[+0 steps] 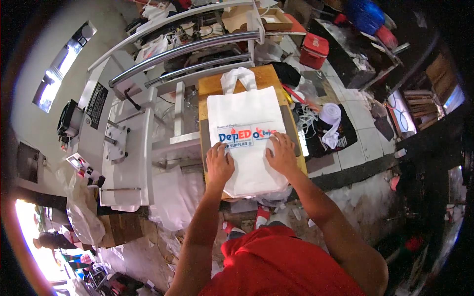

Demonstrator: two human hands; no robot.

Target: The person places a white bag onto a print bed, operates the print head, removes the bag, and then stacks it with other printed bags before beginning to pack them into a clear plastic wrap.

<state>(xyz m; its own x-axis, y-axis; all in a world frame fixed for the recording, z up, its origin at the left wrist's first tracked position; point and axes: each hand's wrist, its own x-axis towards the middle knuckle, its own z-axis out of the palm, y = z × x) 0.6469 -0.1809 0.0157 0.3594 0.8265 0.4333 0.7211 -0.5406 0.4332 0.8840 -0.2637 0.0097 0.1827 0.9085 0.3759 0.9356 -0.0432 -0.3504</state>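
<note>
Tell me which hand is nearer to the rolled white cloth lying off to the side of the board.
Right. The right hand presses the white tote bag on the side toward the rolled white cloth; the left hand rests on the bag's far side, farther from it.

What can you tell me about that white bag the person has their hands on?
The bag is a white tote, seemingly of thin non-woven fabric, lying flat on a wooden board beside a white press machine. Its loop handles point away from the person. A colourful blue, red and orange print runs across its middle. The left hand and right hand press flat on its lower half, just below the print.
</note>
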